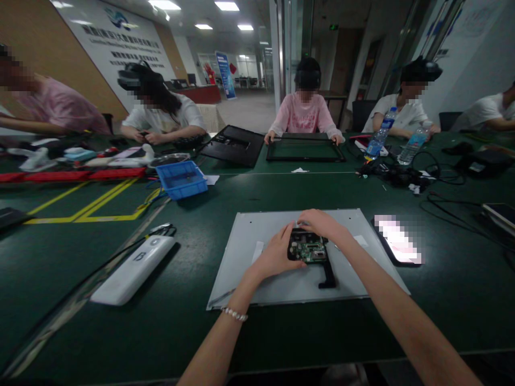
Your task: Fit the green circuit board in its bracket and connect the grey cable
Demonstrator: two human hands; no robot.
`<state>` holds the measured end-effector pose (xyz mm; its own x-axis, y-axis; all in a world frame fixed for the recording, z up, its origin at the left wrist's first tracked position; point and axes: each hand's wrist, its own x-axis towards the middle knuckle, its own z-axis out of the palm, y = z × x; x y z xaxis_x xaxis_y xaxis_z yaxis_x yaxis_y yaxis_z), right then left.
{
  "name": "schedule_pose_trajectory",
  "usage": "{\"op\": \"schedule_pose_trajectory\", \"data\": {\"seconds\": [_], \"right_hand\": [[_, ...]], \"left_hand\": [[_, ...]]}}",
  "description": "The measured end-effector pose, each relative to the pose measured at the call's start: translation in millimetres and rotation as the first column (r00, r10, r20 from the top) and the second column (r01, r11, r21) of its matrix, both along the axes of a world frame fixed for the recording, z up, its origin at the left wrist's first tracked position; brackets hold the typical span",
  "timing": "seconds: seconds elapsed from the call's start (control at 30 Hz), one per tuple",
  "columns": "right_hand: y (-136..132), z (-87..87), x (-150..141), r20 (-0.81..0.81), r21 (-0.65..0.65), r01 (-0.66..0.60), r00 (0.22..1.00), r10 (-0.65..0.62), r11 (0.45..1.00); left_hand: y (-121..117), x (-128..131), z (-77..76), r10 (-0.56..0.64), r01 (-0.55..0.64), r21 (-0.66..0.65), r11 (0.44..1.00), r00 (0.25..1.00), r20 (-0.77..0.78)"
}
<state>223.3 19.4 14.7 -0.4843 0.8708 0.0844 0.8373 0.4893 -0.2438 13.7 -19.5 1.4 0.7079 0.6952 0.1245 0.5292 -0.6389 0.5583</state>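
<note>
A green circuit board [309, 251] in a black frame with a hooked arm lies on a pale grey flat panel [241, 268]. My left hand [276, 249] grips the frame from the left, thumb along the lower edge and fingers at the top. Bent over the board's top edge is my right hand [317, 222], its fingers closed near my left fingertips. A small whitish bit shows there, but what the right fingers hold is hidden. The panel lies flat on the dark green table [193, 332].
Left of the panel is a white power bank [134, 271] with a cable; a phone [396, 241] lies at its right. Farther off are a blue basket [181, 181], a black frame [306, 159] held by a person opposite, a black cover [233, 146], water bottles [380, 134] and tangled cables.
</note>
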Motion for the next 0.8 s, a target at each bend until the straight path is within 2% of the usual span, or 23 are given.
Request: {"op": "schedule_pose_trajectory", "data": {"seconds": [0.13,0.27,0.37,0.47,0.6,0.8], "right_hand": [[3.4,7.0,-6.2,0.1,0.022,-0.023,0.995,0.021,0.999],[0.7,12.3,-11.9,0.146,0.046,0.007,0.989,-0.013,0.999],[-7.9,13.3,-1.8,0.129,0.101,0.053,0.989,-0.066,0.993],[-22.6,10.7,20.7,0.075,0.156,0.15,0.984,-0.163,0.976],[-44.4,-4.9,46.9,0.021,0.156,0.264,0.962,-0.27,0.952],[-56.9,-37.3,58.7,-0.142,0.08,0.34,0.934,-0.327,0.937]], "left_hand": [[0.5,-1.0,-0.1,-0.004,0.004,0.0,1.0,1.0,-0.01],[1.4,-1.9,-0.8,-0.002,0.002,-0.004,1.0,1.0,-0.022],[1.5,-2.1,-1.2,0.001,-0.001,-0.014,1.0,1.0,-0.023],[0.8,-1.7,0.2,0.011,-0.012,-0.022,1.0,1.0,-0.021],[-0.2,-1.5,4.1,0.015,-0.016,-0.031,0.999,0.999,-0.033],[-1.2,-0.7,3.4,0.008,-0.009,-0.029,1.0,0.999,-0.053]]}}
